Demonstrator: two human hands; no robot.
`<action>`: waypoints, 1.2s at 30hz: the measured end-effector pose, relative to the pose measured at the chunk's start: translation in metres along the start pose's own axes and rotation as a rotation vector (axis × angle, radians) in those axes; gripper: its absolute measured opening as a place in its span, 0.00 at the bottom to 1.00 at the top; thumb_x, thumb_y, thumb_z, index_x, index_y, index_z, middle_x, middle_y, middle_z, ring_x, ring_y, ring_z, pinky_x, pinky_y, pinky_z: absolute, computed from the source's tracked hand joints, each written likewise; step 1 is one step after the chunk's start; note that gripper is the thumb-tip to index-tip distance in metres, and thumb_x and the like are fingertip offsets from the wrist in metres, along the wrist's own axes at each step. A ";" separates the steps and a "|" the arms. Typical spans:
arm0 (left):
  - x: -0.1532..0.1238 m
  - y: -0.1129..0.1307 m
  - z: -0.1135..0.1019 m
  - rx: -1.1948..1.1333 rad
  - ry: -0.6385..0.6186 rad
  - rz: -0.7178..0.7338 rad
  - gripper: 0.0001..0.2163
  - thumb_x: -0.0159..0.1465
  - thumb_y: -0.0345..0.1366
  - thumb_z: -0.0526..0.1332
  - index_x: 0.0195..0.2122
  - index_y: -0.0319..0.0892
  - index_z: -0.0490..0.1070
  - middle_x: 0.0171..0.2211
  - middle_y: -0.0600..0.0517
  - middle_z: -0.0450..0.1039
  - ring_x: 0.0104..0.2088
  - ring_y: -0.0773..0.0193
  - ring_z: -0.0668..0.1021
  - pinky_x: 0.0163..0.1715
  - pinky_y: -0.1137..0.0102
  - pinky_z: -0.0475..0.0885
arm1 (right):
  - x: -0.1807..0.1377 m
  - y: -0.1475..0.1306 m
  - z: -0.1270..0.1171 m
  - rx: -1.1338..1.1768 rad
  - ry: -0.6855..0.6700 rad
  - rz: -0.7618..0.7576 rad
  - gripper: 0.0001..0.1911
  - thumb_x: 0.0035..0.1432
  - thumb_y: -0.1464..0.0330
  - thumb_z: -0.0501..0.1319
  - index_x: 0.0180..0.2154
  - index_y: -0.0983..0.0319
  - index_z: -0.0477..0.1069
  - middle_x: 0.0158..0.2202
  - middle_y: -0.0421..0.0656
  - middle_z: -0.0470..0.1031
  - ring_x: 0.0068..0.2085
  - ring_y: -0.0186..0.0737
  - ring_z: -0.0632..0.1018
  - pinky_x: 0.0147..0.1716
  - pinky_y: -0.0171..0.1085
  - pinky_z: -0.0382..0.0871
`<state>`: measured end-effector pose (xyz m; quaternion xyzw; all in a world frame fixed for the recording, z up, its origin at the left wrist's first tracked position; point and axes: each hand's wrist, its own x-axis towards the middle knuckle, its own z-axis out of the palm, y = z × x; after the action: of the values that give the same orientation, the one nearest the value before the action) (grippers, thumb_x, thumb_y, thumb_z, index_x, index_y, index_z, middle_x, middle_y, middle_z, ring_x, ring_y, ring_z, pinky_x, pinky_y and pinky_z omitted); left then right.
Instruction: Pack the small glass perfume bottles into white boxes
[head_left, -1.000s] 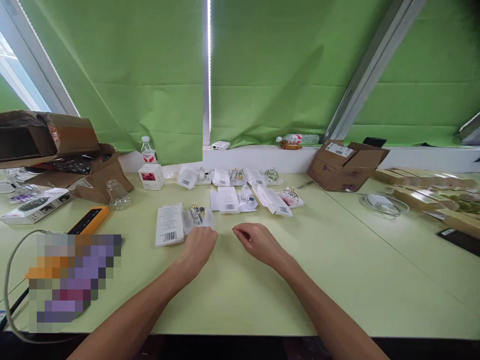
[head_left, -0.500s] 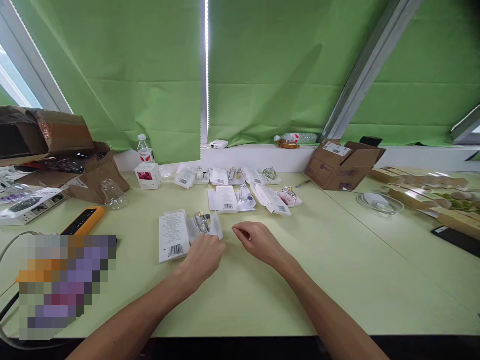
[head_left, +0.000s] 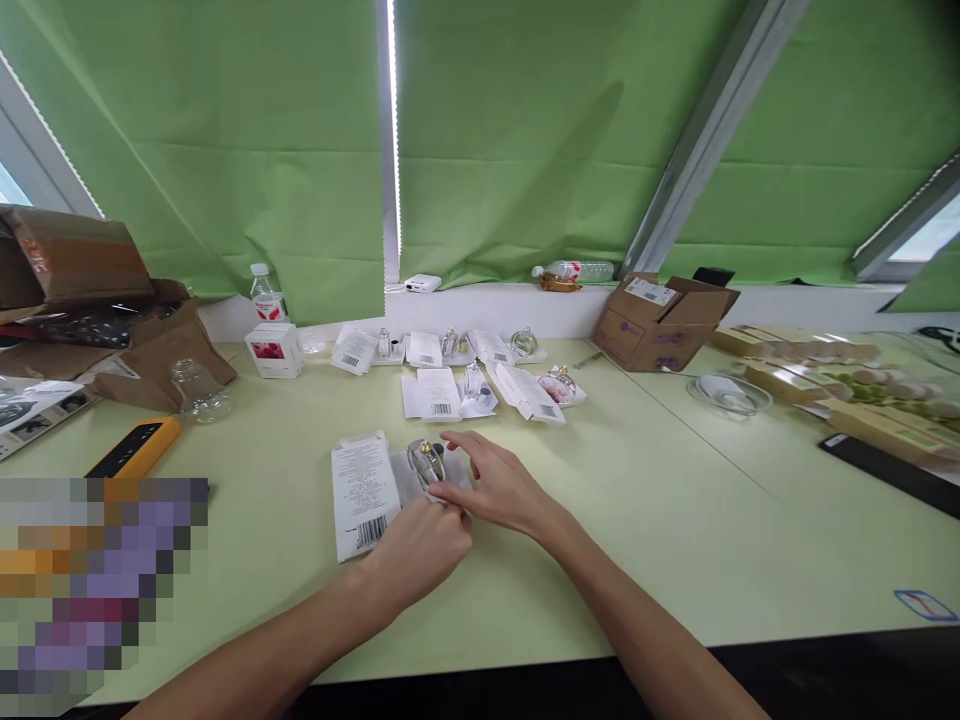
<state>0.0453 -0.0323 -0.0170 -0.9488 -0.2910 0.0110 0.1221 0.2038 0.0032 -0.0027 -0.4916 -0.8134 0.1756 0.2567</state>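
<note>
A white printed package (head_left: 364, 500) with a barcode lies flat in front of me, its face up. On the pale insert (head_left: 405, 480) at its right side rests a glass perfume bottle (head_left: 424, 465) with a gold top, a small dark round piece beside it. My left hand (head_left: 427, 540) is closed on the near edge of the insert; its fingertips are hidden. Over the insert's right side, my right hand (head_left: 491, 482) has thumb and fingers apart, reaching around the bottle. The thumb is close to the bottle's lower end; contact is unclear.
More opened packages with bottles (head_left: 439, 395) stand in two rows behind. Cardboard boxes are at the left (head_left: 157, 350) and right (head_left: 652, 325). A glass jar (head_left: 199, 390), an orange power strip (head_left: 135, 450), a coiled white cable (head_left: 727, 393) and a black phone-like slab (head_left: 892, 475) lie around.
The package and my left hand have moved slightly right and nearer. My right hand has shifted left over the insert, its fingers opening from a closed curl. The view has turned a little right.
</note>
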 end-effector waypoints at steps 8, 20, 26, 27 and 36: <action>-0.001 0.006 0.005 0.036 0.078 0.115 0.11 0.57 0.20 0.53 0.38 0.32 0.72 0.30 0.42 0.74 0.25 0.56 0.76 0.19 0.66 0.63 | -0.001 0.000 0.004 -0.071 0.030 -0.028 0.32 0.54 0.49 0.61 0.56 0.57 0.64 0.51 0.47 0.71 0.46 0.46 0.75 0.45 0.42 0.66; 0.001 0.008 0.008 0.017 0.057 0.175 0.09 0.59 0.21 0.53 0.37 0.34 0.71 0.30 0.45 0.73 0.22 0.60 0.74 0.15 0.67 0.57 | -0.001 0.000 0.014 -0.079 0.046 0.052 0.17 0.57 0.57 0.61 0.45 0.60 0.69 0.40 0.46 0.75 0.40 0.45 0.75 0.38 0.38 0.64; 0.000 0.012 0.007 -0.020 0.086 0.202 0.08 0.60 0.22 0.53 0.35 0.35 0.70 0.28 0.47 0.73 0.22 0.61 0.74 0.16 0.68 0.57 | -0.003 0.000 0.013 -0.115 0.030 0.048 0.11 0.58 0.60 0.61 0.38 0.61 0.69 0.36 0.46 0.73 0.38 0.44 0.74 0.35 0.37 0.63; 0.000 0.013 0.007 -0.022 0.081 0.198 0.08 0.60 0.22 0.53 0.36 0.35 0.70 0.28 0.47 0.73 0.22 0.61 0.74 0.16 0.68 0.57 | -0.002 0.001 0.013 -0.119 0.034 0.047 0.11 0.58 0.61 0.61 0.37 0.61 0.68 0.36 0.46 0.73 0.39 0.44 0.74 0.35 0.37 0.63; -0.001 0.016 0.003 -0.018 0.073 0.210 0.09 0.59 0.21 0.53 0.37 0.35 0.69 0.30 0.48 0.73 0.22 0.61 0.74 0.15 0.66 0.56 | 0.007 0.013 0.016 -0.117 0.124 0.064 0.09 0.59 0.62 0.59 0.33 0.61 0.65 0.34 0.44 0.72 0.37 0.41 0.73 0.32 0.35 0.61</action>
<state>0.0529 -0.0450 -0.0236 -0.9749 -0.1853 -0.0134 0.1224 0.2010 0.0147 -0.0213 -0.5413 -0.7887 0.1048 0.2718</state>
